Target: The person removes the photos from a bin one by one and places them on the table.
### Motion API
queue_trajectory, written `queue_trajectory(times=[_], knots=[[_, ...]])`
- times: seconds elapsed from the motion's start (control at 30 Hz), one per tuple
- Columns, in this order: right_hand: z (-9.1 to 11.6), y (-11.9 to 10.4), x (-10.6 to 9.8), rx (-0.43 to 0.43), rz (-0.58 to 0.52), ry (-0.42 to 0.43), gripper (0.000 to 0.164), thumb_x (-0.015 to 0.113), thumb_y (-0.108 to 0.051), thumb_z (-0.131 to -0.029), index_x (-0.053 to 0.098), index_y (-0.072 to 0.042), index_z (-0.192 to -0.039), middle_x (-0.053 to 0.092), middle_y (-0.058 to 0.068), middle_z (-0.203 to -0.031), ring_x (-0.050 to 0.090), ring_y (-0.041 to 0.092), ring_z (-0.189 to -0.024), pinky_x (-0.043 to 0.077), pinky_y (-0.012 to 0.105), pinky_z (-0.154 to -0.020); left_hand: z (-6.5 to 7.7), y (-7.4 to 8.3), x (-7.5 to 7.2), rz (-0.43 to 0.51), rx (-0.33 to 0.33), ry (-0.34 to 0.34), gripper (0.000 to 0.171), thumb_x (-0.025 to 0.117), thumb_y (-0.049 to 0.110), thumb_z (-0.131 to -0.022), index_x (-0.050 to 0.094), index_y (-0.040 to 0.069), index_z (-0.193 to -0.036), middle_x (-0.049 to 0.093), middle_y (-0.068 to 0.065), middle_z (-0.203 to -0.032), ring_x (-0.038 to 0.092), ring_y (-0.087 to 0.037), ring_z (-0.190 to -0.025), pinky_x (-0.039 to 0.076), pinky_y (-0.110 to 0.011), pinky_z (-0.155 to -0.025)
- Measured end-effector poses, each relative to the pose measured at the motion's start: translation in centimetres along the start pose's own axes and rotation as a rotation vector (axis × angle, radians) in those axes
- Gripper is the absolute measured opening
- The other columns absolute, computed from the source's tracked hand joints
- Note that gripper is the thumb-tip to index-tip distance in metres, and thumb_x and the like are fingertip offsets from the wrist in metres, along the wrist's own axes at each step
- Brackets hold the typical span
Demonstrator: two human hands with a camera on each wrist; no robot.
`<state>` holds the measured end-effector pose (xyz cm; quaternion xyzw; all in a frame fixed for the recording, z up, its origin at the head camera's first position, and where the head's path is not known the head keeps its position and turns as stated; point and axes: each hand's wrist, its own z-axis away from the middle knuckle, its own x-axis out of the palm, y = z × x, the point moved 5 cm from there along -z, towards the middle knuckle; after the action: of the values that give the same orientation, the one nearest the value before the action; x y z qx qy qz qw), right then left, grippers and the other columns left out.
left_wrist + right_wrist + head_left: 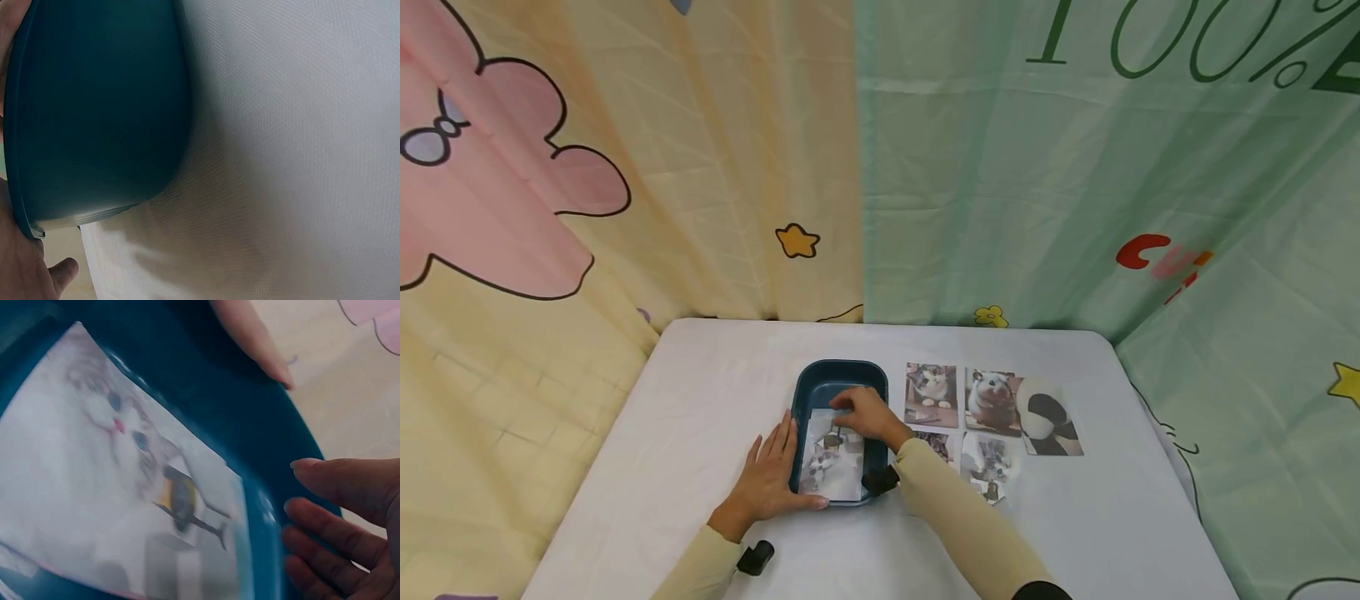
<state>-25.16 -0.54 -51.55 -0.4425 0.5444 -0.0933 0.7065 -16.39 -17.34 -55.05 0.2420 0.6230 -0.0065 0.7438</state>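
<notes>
A deep blue plastic tray (840, 369) stands on the table, and a photo card of a grey-and-white cat (827, 471) lies inside it. In the right wrist view a small dark-and-yellow shape (180, 495) shows on the cat card (56, 450); whether it is printed or separate I cannot tell. My left hand (767, 479) rests along the tray's left side, fingers straight and thumb at the near edge. The tray's outer wall (106, 112) fills much of the left wrist view. My right hand (868, 415) hovers over the tray, its fingers loosely bent with nothing between them.
Right of the tray lie several animal photos: a cat picture (931, 396), a hamster picture (988, 400), a black-and-white animal picture (1051, 421) and, lower, a grey picture (988, 458). My right forearm partly covers the nearer ones. Printed curtains (925, 208) hang behind the white table (722, 375).
</notes>
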Motion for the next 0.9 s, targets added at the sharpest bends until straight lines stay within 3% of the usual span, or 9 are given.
queue_trajectory(times=[0.3,0.5,0.73,0.9], knots=[[-0.2,0.9,3.1,0.158,0.139,-0.006,0.035,0.074,-0.007,-0.081,0.069,-0.002,-0.116,0.069,0.009,-0.114,0.062,0.024,-0.109,0.047,0.040,-0.092,0.2,0.1,-0.2,0.000,0.026,0.053,0.139,0.061,0.086,-0.059,0.015,-0.008,-0.150,0.007,-0.024,-0.159,0.019,-0.040,-0.143,0.013,-0.062,-0.111],[-0.1,1.0,3.1,0.125,0.036,0.000,0.030,0.075,-0.002,-0.078,0.072,0.000,-0.109,0.071,0.011,-0.105,0.065,0.024,-0.101,0.052,0.032,-0.086,0.3,0.2,-0.3,0.010,0.028,0.063,0.139,0.063,0.084,-0.059,0.016,-0.009,-0.150,0.008,-0.024,-0.159,0.020,-0.040,-0.142,0.014,-0.063,-0.110],[0.2,0.9,2.5,0.116,-0.016,0.033,0.016,0.076,-0.005,-0.080,0.076,-0.003,-0.096,0.073,0.008,-0.095,0.066,0.021,-0.092,0.053,0.030,-0.079,0.0,0.1,-0.1,0.002,0.002,0.015,0.138,0.064,0.083,-0.060,0.012,-0.008,-0.151,0.004,-0.022,-0.159,0.017,-0.039,-0.144,0.012,-0.062,-0.112],[0.4,0.6,1.8,0.083,-0.022,0.067,0.014,0.074,-0.007,-0.083,0.076,-0.005,-0.097,0.074,0.007,-0.096,0.066,0.021,-0.094,0.050,0.036,-0.088,0.0,0.0,0.0,0.000,-0.001,0.016,0.139,0.064,0.083,-0.059,0.011,-0.007,-0.151,0.003,-0.022,-0.160,0.016,-0.039,-0.144,0.012,-0.062,-0.112]])
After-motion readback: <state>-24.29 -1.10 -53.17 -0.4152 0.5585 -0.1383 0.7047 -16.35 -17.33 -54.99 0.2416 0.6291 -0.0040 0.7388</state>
